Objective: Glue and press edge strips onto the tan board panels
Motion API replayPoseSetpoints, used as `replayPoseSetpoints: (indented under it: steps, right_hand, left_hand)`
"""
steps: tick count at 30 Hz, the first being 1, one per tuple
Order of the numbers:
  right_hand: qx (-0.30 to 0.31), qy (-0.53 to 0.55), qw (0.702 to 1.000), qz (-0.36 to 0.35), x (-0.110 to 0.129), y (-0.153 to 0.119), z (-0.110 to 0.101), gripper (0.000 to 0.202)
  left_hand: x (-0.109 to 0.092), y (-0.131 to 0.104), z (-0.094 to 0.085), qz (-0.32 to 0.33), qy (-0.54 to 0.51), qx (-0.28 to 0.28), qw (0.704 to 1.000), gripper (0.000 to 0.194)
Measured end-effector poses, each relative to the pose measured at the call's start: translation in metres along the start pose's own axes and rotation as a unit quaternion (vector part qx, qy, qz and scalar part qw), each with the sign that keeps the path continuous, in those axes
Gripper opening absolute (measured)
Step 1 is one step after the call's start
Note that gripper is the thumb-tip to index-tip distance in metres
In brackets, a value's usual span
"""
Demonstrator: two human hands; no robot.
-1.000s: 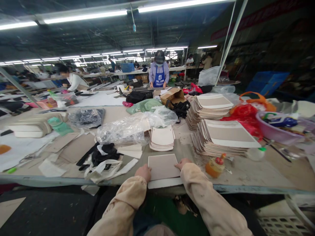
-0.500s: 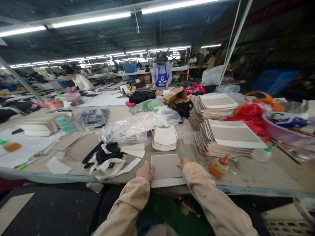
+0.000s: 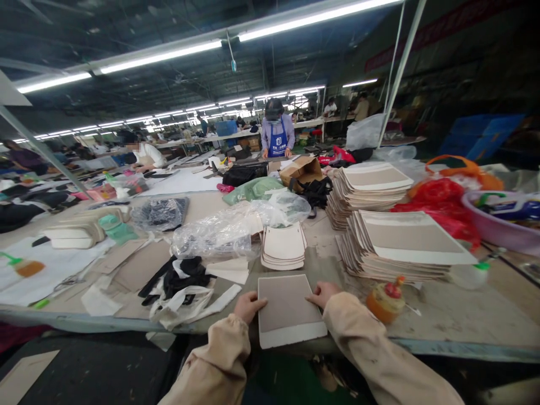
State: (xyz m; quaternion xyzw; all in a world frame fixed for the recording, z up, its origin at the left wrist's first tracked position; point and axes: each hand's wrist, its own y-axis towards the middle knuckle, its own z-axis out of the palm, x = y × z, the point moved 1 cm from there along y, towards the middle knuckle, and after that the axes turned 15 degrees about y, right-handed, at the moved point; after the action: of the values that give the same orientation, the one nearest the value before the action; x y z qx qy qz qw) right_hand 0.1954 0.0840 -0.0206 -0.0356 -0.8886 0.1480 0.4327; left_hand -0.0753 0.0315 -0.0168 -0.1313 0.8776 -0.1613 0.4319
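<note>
A: Status of the hands, left to right?

B: The left hand (image 3: 248,306) lies flat, fingers extended, on the left edge of the panel (image 3: 288,308). The right hand (image 3: 324,293) lies flat on the panel's right edge. Neither hand grips; both press. The panel rests at the near edge of the counter (image 3: 442,315), its white border overhanging that edge.

A: Failure modes?

B: In my judgement, uneven pressure could pivot the overhanging panel off the near edge. A sweep to the right could strike the orange glue bottle (image 3: 385,301), which stands just beside the right sleeve, or disturb the panel stack (image 3: 405,247).

A: Deviation from the frame a second ago?

B: The panel sits closer to the person, with more overhang. Both hands have stayed on its side edges.
</note>
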Motion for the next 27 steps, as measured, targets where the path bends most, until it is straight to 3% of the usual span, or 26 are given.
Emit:
replayPoseSetpoints:
  steps: [3, 5, 9, 14, 16, 21, 24, 27]
  right_hand:
    - [-0.002, 0.119, 0.992, -0.036, -0.007, -0.004, -0.003, 0.025]
    - [0.014, 0.216, 0.974, -0.065, -0.004, -0.005, -0.004, 0.039]
    - [0.06, 0.367, 0.922, -0.112, 0.011, -0.005, -0.009, 0.061]
    - [0.027, 0.551, 0.832, -0.064, 0.017, -0.014, -0.023, 0.053]
    - [0.0, 0.562, 0.825, -0.064, 0.013, -0.018, -0.03, 0.049]
    - [-0.08, 0.519, 0.847, -0.086, 0.007, -0.025, -0.044, 0.046]
    - [-0.05, 0.546, 0.833, -0.075, 0.011, -0.031, -0.044, 0.041]
    - [0.014, 0.608, 0.793, -0.037, 0.018, -0.039, -0.041, 0.04]
  left_hand:
    - [-0.001, -0.015, -0.001, 0.027, -0.102, 0.008, 0.994, 0.053]
    - [-0.008, -0.023, -0.005, 0.046, -0.201, 0.015, 0.978, 0.048]
    - [-0.034, -0.025, -0.014, 0.077, -0.346, 0.037, 0.934, 0.033]
    - [-0.069, -0.011, -0.003, 0.086, -0.406, 0.059, 0.908, 0.038]
    - [-0.079, -0.005, 0.011, 0.074, -0.43, 0.068, 0.897, 0.04]
    - [-0.086, 0.001, 0.046, 0.045, -0.456, 0.081, 0.885, 0.045]
    - [-0.078, 0.0, 0.052, 0.026, -0.456, 0.086, 0.885, 0.046]
    - [-0.071, -0.004, 0.049, 0.012, -0.472, 0.111, 0.875, 0.049]
